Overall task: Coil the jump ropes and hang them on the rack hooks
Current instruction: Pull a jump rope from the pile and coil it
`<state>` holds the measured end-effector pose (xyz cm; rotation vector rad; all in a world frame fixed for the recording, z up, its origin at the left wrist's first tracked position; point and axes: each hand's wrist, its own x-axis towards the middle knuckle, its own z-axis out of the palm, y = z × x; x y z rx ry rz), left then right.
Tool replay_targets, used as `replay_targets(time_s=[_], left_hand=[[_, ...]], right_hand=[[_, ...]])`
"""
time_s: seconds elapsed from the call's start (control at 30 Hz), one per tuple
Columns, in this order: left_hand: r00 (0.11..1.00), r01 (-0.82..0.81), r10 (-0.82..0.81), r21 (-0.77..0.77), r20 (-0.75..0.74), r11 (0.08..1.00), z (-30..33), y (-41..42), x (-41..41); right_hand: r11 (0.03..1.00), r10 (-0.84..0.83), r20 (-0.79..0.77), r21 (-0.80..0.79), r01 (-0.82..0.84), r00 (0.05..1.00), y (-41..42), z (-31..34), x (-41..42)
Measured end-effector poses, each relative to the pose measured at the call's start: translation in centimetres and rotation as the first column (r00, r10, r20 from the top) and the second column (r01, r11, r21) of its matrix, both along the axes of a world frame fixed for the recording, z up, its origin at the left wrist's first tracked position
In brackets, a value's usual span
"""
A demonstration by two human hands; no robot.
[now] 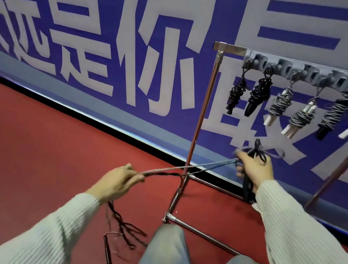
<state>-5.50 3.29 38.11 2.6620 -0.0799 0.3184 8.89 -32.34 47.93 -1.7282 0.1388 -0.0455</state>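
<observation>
Two hazards. Nearest, the rope's loose tail and black handle (107, 250) trail on the red floor (32, 145); dragged, they could snag. The left hand (114, 185) pinches the taut jump rope (186, 167); slack would loosen coils in the right hand (255, 166), gripping the bundle below the hook rail (311, 72) with six hung ropes (300, 114).

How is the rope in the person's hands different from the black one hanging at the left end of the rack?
The held rope runs stretched between the left hand and right hand; the hanging black rope is wound into a tight bundle. The held one's tail trails on the floor; the hung one dangles from a hook. Both are dark.
</observation>
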Motion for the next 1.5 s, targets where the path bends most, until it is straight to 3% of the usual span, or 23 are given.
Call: replay_targets(time_s=[0.03,0.1,0.17,0.2,0.23,0.3,0.33,0.43,0.5,0.6,0.7,0.77,0.83,0.93,1.0,1.07,1.13,1.2,1.27,1.37,1.4,1.47,1.5], left_hand=[[0.995,-0.032,0.039,-0.079,0.092,0.996,0.8,0.6,0.0],[0.941,-0.197,0.265,-0.295,0.211,0.935,2.0,2.1,0.5],[0.875,-0.336,0.451,-0.452,0.175,0.826,3.6,2.5,1.1],[0.825,-0.380,0.549,-0.584,0.138,0.717,4.3,3.0,1.5],[0.741,-0.406,0.666,-0.732,0.086,0.546,5.3,3.6,1.9],[0.599,-0.292,0.799,-0.944,-0.053,0.156,7.5,5.0,2.3],[0.585,-0.252,0.809,-0.961,-0.057,0.115,8.2,6.1,2.2],[0.623,-0.271,0.782,-0.930,0.027,0.248,8.6,9.0,1.5],[0.673,-0.407,0.740,-0.838,-0.005,0.364,7.2,10.8,1.3],[0.784,-0.579,0.601,-0.535,-0.156,0.616,2.7,12.0,1.3],[0.834,-0.525,0.423,-0.279,-0.353,0.804,0.2,9.1,1.4],[0.874,-0.403,0.285,-0.260,-0.393,0.878,0.4,5.5,1.6],[0.947,-0.250,0.147,-0.366,-0.285,0.897,1.6,1.3,1.5],[0.988,0.030,-0.117,-0.630,-0.098,0.776,4.9,-5.8,1.5],[0.974,0.164,-0.225,-0.702,0.006,0.693,6.5,-10.0,1.6],[0.980,0.194,-0.168,-0.694,0.106,0.694,6.7,-12.1,2.3],[0.991,0.111,-0.024,-0.700,0.133,0.705,6.8,-12.2,2.7],[0.990,0.002,0.108,-0.795,0.085,0.607,6.6,-10.9,2.9],[0.967,-0.116,0.253,-0.899,-0.006,0.422,6.5,-9.3,3.2],[0.904,-0.188,0.415,-0.967,-0.101,0.175,6.9,-6.0,3.9],[0.869,-0.187,0.472,-0.982,-0.148,0.038,6.8,-4.1,3.8],[0.804,-0.213,0.525,-0.960,-0.279,-0.183,5.9,0.4,2.7],[0.779,-0.265,0.528,-0.941,-0.338,-0.212,5.2,2.5,1.9]], right_hand=[[0.999,-0.006,-0.040,-0.039,0.005,0.999,-0.6,-1.1,0.2],[0.997,0.064,-0.178,-0.040,-0.072,0.982,-0.8,-2.8,0.1],[0.966,0.233,-0.356,-0.020,-0.257,0.905,-0.2,-3.8,-0.4],[0.920,0.355,-0.433,0.003,-0.392,0.829,0.1,-4.0,-1.1],[0.856,0.476,-0.476,0.055,-0.515,0.740,0.4,-4.0,-1.6],[0.762,0.616,-0.470,0.152,-0.629,0.633,0.5,-3.8,-2.7],[0.740,0.637,-0.465,0.144,-0.657,0.615,0.5,-3.7,-3.0],[0.787,0.583,-0.398,0.060,-0.614,0.708,0.9,-3.1,-3.0],[0.845,0.532,-0.265,0.232,-0.482,0.804,1.6,-2.1,-2.4],[0.809,0.535,-0.124,0.361,-0.465,0.836,3.6,0.8,-2.7],[0.751,0.594,-0.007,0.362,-0.552,0.804,5.5,3.4,-3.3],[0.729,0.629,0.006,0.342,-0.592,0.777,6.3,4.4,-3.3],[0.729,0.645,-0.013,0.309,-0.611,0.764,6.9,5.1,-3.3],[0.675,0.720,-0.042,0.269,-0.687,0.692,7.7,5.4,-3.8],[0.614,0.775,-0.052,0.299,-0.731,0.630,8.1,5.3,-4.5],[0.599,0.784,-0.068,0.344,-0.723,0.617,8.0,5.4,-4.9],[0.666,0.740,-0.113,0.264,-0.698,0.663,7.3,5.9,-4.2],[0.738,0.664,-0.186,0.009,-0.675,0.724,5.6,6.3,-2.9],[0.715,0.612,-0.268,-0.215,-0.665,0.745,3.7,5.8,-1.9],[0.756,0.488,-0.263,-0.349,-0.554,0.832,1.0,3.9,0.0],[0.797,0.405,-0.215,-0.393,-0.459,0.889,-0.2,3.1,0.9],[0.931,0.202,-0.136,-0.279,-0.233,0.970,-3.2,1.6,2.6],[0.976,0.128,-0.146,-0.160,-0.151,0.981,-4.7,1.0,3.3]])
